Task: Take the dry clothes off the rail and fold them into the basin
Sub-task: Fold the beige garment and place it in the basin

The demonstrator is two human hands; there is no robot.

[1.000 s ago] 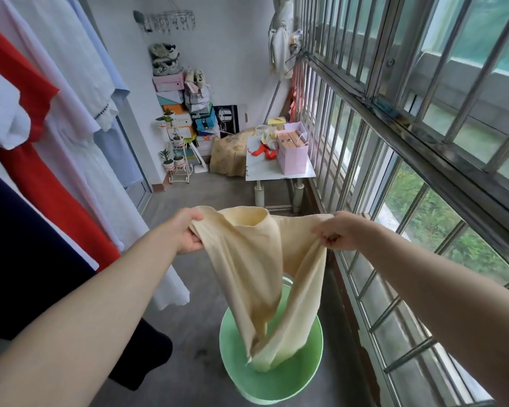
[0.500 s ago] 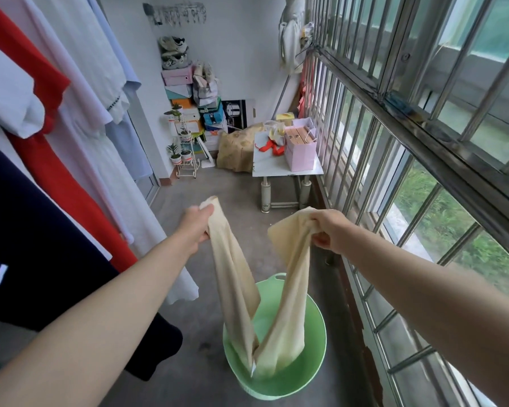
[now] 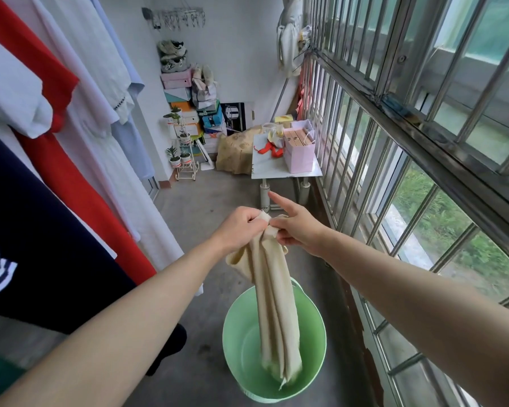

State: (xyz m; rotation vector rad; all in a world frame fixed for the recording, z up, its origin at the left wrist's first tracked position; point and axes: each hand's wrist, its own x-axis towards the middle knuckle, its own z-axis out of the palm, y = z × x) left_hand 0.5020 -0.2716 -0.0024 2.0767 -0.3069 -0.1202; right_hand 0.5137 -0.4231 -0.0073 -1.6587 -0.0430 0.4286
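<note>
Both arms stretched out over the balcony floor, hands meeting in the middle. Left hand (image 3: 241, 227) is closed in a fist round the top edge of the cream garment (image 3: 272, 306), fingers curled tight on the cloth. Right hand (image 3: 294, 227) is touching it from the other side: thumb & lower fingers pinch the same top edge, index finger sticks straight out, not gripping anything. The two hands are right up against each other w/ the cloth bunched between them.

The garment hangs down from the hands in one long doubled strip, folds running lengthwise. Its lower end dips inside the green basin (image 3: 232, 348), which sits on the concrete floor directly under the hands; can't tell if the hem actually rests on the bottom or just hangs close to it.

On the left, more clothes hang in a row: a navy piece (image 3: 41, 230) nearest, then a red one (image 3: 80, 183), then white dress (image 3: 112, 148) & a pale blue one (image 3: 133, 142) further back. The rail itself is out of sight above.

Right side is a barred window (image 3: 409, 142) w/ greenery outside. At the far end a small white table (image 3: 276, 168) carries a pink bag (image 3: 301, 155), w/ stacked shoe boxes (image 3: 185, 98) & little potted plants (image 3: 178, 155) against the wall
</note>
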